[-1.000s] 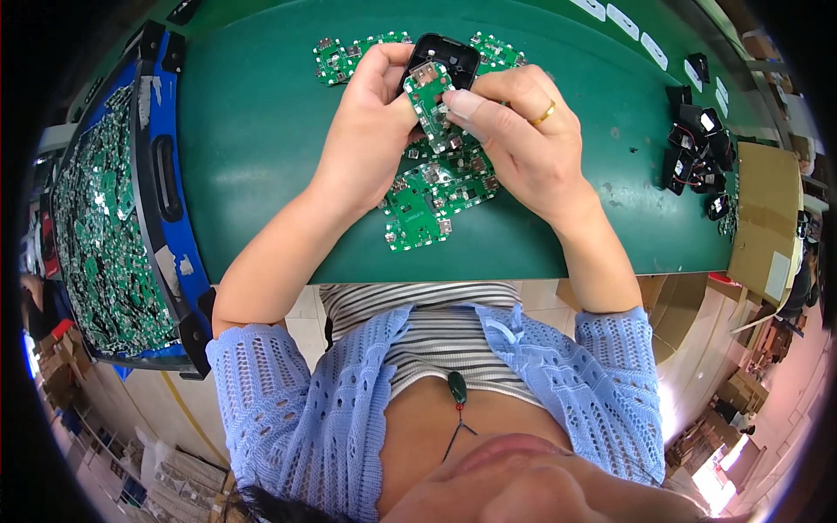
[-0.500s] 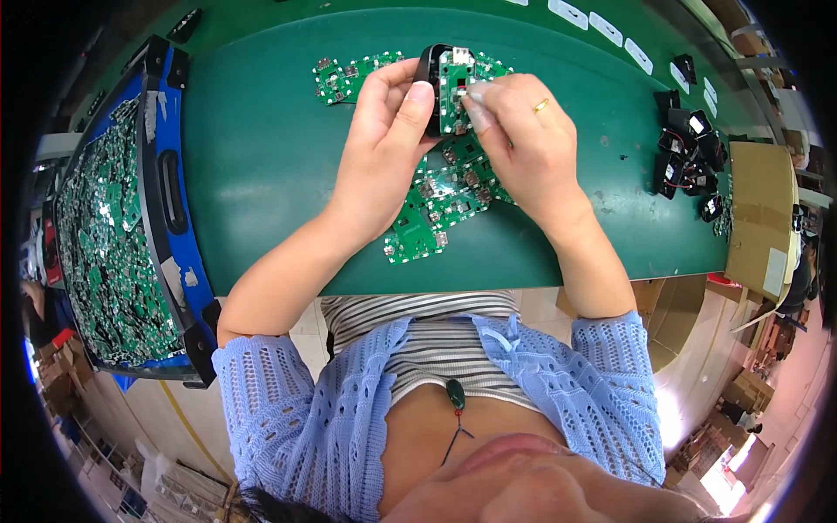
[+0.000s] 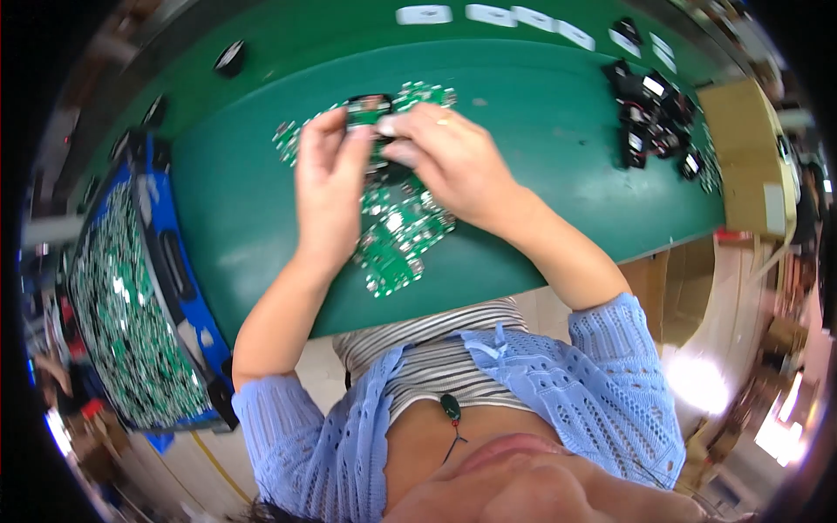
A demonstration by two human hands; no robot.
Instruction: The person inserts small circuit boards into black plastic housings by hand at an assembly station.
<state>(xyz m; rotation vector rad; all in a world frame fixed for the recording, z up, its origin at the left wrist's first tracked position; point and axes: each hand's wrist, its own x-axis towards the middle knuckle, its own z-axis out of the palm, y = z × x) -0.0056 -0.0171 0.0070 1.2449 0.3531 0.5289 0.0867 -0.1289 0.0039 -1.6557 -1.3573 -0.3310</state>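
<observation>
Both of my hands meet over the green table [image 3: 558, 157]. My left hand [image 3: 327, 187] and my right hand [image 3: 445, 157] together pinch a small green circuit board set in a black housing [image 3: 366, 109], held above the table. Just below the hands lies a loose pile of green circuit boards [image 3: 397, 240]. More small green boards [image 3: 292, 135] lie scattered beyond my left hand.
A blue crate [image 3: 179, 288] packed with several green circuit boards stands at my left. A heap of black parts [image 3: 654, 113] sits at the far right next to a cardboard box [image 3: 750, 148]. White labels [image 3: 488, 15] line the back edge.
The view has shifted, so the hands now sit further left and higher. Both hands have kept hold of the board and black housing, turning it slightly between the fingers.
</observation>
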